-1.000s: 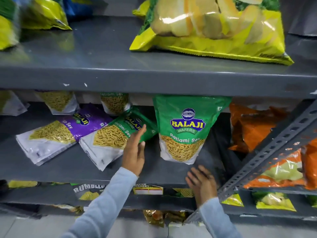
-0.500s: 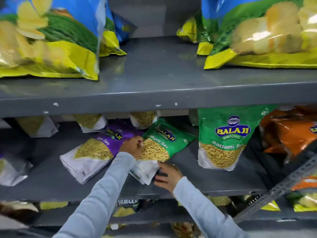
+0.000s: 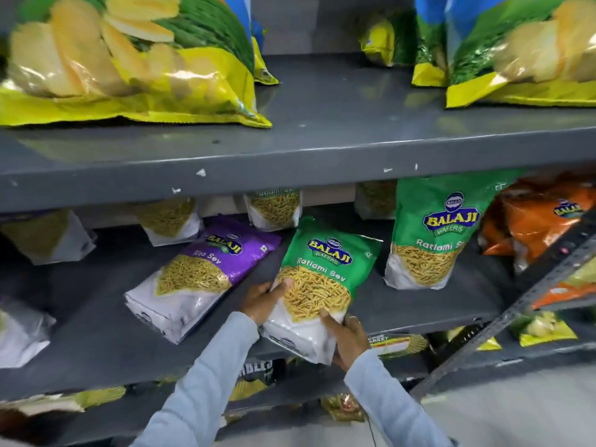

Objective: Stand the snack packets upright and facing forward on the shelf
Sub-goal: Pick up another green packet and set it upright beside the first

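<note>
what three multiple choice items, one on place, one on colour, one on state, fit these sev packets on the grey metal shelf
1. Where is the purple Aloo Sev packet?
A. left of the held packet
B. on the top shelf
C. in the right hand

2. What colour is the upper part of the held Ratlami Sev packet?
A. orange
B. green
C. blue

3. How is the standing green Ratlami Sev packet at right?
A. face down
B. upright, facing forward
C. torn open

Answers:
1 A, it lies flat beside the left hand.
2 B, green above a white base.
3 B, its logo faces out while the right hand grips the other packet.
</note>
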### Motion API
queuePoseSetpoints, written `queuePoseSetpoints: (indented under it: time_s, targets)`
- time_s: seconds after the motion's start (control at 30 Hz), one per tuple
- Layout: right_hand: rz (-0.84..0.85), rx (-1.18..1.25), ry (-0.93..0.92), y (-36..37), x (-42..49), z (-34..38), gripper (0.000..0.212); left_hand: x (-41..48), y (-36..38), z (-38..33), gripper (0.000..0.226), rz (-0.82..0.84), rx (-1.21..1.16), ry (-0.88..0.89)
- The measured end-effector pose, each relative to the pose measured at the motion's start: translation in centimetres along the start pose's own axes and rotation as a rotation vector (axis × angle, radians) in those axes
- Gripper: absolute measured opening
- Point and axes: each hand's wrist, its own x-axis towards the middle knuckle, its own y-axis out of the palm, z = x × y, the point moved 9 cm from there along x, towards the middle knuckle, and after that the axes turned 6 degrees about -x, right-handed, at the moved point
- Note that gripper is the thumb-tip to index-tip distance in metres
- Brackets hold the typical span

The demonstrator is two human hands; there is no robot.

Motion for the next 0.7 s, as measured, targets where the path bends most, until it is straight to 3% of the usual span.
queuePoseSetpoints:
  time_s: [0.1,0.23,0.33,0.47,0.63,0.7]
  targets:
    - [0.005,-0.004,-0.080,-0.5,-1.8,1.2,0.009,-2.0,0.3,1.3,0.016,-0.034,-0.265,-0.019]
    - [0.110,-0.035,-0.169,-1.2,-4.3,4.2,0.024,-4.2,0.3,1.7,0.011,-0.001,-0.612,-0.001]
    - [0.192,-0.011,-0.211,-1.5,-6.3,6.1,0.028,-6.6,-0.1,0.2,0.003,0.084,-0.691,0.059]
    - [0.291,0.016,-0.261,-1.8,-8.9,8.0,0.029,-10.2,-0.8,-1.7,0.023,0.151,-0.679,0.152]
    - [0.367,-0.044,-0.359,-2.4,-11.4,8.7,0.067,-13.0,-1.6,-1.7,0.051,0.172,-0.687,0.205]
    - [0.375,-0.042,-0.387,-2.5,-12.0,8.7,0.056,-13.3,-1.7,-1.3,0.060,0.163,-0.691,0.194]
